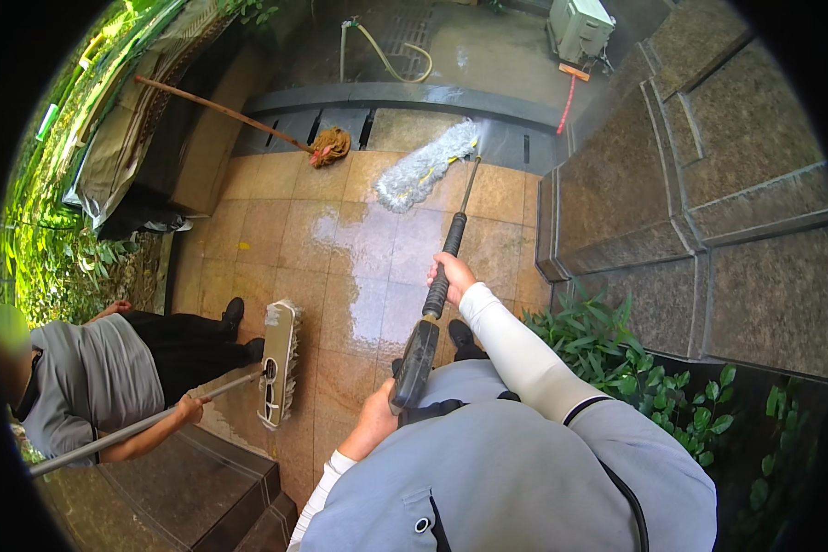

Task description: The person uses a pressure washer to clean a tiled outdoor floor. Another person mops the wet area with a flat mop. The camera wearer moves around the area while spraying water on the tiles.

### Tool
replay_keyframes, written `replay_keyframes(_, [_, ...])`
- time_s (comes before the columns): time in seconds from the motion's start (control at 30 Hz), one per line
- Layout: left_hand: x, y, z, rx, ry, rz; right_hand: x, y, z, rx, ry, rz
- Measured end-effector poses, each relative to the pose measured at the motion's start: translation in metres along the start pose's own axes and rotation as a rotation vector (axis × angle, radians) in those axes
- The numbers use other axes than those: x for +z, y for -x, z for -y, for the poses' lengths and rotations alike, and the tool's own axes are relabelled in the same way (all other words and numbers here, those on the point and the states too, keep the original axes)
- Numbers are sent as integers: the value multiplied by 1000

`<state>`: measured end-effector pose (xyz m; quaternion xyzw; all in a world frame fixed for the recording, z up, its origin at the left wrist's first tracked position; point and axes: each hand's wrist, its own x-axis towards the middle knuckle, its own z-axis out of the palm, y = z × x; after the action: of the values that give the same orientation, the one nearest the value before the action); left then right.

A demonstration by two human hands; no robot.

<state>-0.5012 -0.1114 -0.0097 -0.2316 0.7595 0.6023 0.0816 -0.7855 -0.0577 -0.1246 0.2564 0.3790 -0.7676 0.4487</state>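
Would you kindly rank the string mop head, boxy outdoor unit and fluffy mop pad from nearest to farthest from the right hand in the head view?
1. Fluffy mop pad: ahead, slightly left.
2. String mop head: ahead, farther left.
3. Boxy outdoor unit: farthest ahead, right side.

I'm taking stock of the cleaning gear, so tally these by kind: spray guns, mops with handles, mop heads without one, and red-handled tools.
Spray guns: 1, the black spray gun
Mops with handles: 2, the brown string mop and the flat mop
Mop heads without a visible handle: 1, the fluffy grey mop head
Red-handled tools: 1, the red-handled tool
Total: 5
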Motion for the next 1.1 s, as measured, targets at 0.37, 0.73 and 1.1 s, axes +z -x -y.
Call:
replay_keyframes(0.37, [-7,20,-4,-107,-67,-95,32,-4,-24,99,56,45])
replay_keyframes(0.73, [-8,24,8,-158,35,-100,28,-7,-35,110,63,21])
replay_keyframes(1.1, [-7,39,17,-250,131,-146,27,-11,-62,191,85,30])
